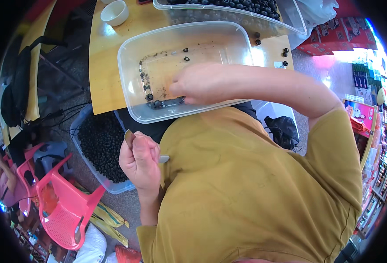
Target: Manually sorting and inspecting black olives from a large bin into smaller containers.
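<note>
Fingers against clear tub's near wall

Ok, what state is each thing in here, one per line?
Clear tub: nearly empty, a few dark pieces along the bottom edge.
Right hand: inside the tub, fingers on the pieces.
Left hand: closed on a small metal tool.
Floor bin: full of dark pieces.
White cup: upright.
</note>
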`<state>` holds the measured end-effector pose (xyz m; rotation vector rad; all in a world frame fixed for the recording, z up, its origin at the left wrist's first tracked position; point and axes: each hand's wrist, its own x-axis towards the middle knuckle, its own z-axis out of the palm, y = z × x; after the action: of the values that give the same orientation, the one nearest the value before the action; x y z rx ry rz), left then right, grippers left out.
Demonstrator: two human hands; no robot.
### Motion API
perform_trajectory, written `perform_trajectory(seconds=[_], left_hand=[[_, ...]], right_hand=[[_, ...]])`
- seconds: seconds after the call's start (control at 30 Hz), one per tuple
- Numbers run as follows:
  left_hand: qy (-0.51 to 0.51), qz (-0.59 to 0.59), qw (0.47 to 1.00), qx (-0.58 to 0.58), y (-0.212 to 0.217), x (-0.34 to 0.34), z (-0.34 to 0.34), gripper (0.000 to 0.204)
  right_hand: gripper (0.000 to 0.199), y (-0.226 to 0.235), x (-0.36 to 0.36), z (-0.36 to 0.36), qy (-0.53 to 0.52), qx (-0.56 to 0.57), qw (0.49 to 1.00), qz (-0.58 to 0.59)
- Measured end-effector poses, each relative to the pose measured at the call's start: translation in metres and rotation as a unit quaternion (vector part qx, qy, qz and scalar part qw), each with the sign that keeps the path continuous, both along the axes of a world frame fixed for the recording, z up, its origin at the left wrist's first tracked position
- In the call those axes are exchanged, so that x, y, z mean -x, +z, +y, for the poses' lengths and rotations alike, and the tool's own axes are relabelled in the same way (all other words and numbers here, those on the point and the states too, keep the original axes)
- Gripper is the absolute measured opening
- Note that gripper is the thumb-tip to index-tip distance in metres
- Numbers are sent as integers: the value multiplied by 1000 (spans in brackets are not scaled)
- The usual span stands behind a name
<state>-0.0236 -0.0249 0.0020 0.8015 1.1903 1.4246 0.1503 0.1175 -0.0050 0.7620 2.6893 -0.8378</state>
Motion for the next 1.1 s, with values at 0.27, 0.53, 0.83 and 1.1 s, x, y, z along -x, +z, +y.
perform_trajectory(seconds=[0.27, 0.53, 0.83, 1.1], left_hand=[[14, -17, 1000, 3, -4, 6, -2, 30], [13, -32, 999, 4, -13, 12, 6, 29], [37, -35, 999, 19, -22, 19, 15, 28], [58, -12, 998, -1, -20, 29, 28, 31]], right_hand=[[17, -10, 11, 11, 54, 4, 998, -24], [14, -14, 33, 10, 50, -70, 988, 129], [15, -29, 48, 12, 114, -92, 983, 114], [13, -1, 14, 41, -23, -84, 994, 68]])
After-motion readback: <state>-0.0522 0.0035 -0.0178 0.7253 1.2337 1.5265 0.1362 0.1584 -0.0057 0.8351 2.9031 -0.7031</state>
